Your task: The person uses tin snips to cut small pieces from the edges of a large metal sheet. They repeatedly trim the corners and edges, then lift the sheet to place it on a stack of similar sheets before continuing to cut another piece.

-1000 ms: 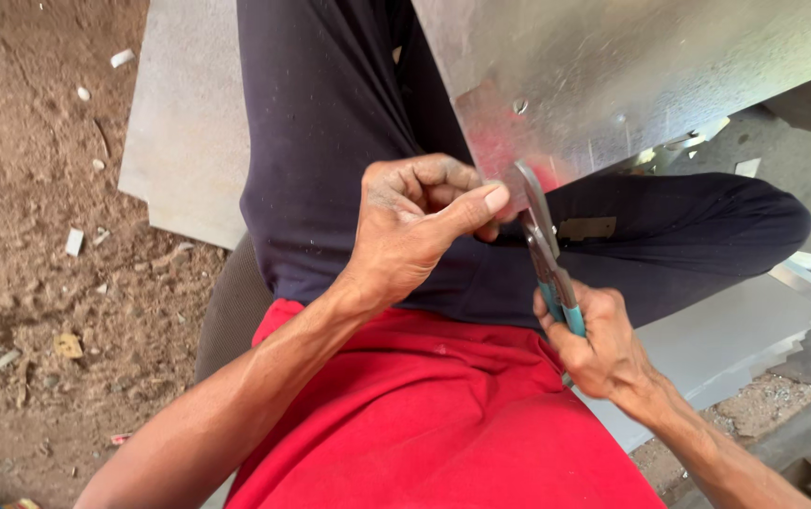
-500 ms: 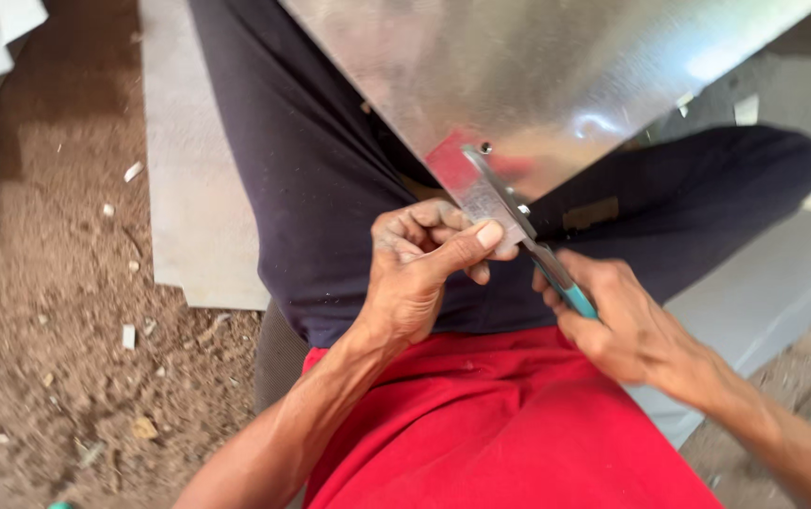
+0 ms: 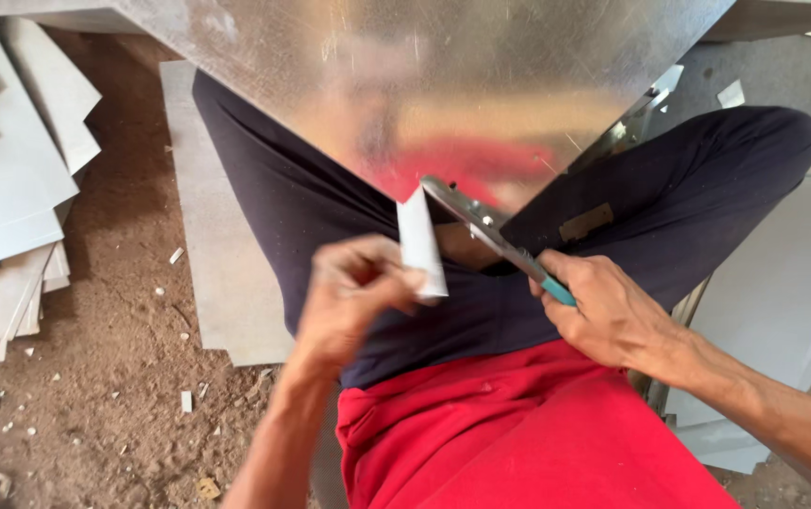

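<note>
At frame centre, I see the left hand (image 3: 358, 292) pinching a strip (image 3: 421, 243); the right hand (image 3: 613, 316), lower right, grips snips (image 3: 495, 231).

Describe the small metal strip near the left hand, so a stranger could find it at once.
Start at the large shiny metal sheet across the lap. At its lower tip, the snips in the right hand cut. Just left, the left hand pinches the strip: narrow, pale, upright, unlike the flat grey sheets on the ground.
</note>
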